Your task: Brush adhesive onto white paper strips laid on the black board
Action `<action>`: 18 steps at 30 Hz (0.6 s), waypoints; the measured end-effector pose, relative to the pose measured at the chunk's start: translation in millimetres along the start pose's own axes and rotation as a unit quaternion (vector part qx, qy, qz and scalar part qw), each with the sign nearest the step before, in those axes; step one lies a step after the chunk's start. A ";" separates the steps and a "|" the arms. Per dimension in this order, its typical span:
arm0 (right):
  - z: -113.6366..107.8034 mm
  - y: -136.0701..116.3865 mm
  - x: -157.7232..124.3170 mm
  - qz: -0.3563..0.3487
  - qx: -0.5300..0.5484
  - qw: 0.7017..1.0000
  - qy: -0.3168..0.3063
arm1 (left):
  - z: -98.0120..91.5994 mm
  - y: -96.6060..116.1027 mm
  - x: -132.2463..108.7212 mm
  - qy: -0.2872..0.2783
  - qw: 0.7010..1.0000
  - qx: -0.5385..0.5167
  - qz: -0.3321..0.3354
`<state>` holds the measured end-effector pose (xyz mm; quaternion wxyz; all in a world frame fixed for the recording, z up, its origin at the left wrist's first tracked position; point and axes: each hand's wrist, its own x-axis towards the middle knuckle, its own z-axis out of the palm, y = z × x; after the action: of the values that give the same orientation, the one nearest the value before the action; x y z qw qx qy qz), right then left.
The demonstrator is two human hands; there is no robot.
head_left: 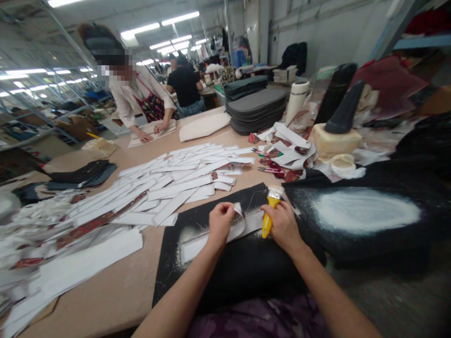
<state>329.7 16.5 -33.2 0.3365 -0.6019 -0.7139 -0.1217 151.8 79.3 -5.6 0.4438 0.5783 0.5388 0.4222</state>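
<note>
Left hand (221,223) pinches a white strip (197,247) lying on a black mat (178,277); right hand (282,226) grips a yellow brush (268,218) just beside it. Risk: a weak pinch lets the strip slip, or a stray brush stroke smears it. Loose strips (176,180) cover the table (105,291) beyond.

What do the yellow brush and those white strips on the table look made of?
The brush has a glossy yellow handle, probably moulded plastic, with pale bristles, maybe natural hair. The white strips look like matte paper or thin card, given their flat, crisp edges, though coated fabric is possible.
</note>
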 end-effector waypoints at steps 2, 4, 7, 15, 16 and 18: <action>0.8 -0.7 -0.8 -0.012 -0.025 1.000 -0.001 | -24.4 0.2 5.5 0.045 0.994 -0.088 -0.053; -0.9 -0.3 -0.9 -0.028 -0.041 0.999 -0.004 | -42.6 1.0 5.8 0.066 0.980 -0.164 -0.092; -8.9 -0.7 3.5 -0.048 -0.053 0.997 -0.029 | -49.6 1.3 -0.8 0.065 0.957 -0.251 -0.131; -11.1 -48.9 23.6 -0.006 0.118 0.985 -0.129 | -29.8 -0.8 -12.9 0.025 0.929 -0.338 -0.147; -7.0 -55.6 23.1 0.018 0.146 0.981 -0.123 | -29.8 -0.7 -13.9 0.019 0.930 -0.338 -0.143; 0.9 -64.6 20.3 0.079 0.192 0.973 -0.103 | -30.8 -0.6 -17.2 0.005 0.934 -0.331 -0.132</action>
<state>267.6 17.0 -6.2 0.3786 -0.5898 -0.7052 0.1070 120.8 63.9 1.3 0.6588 0.3203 0.4426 0.5171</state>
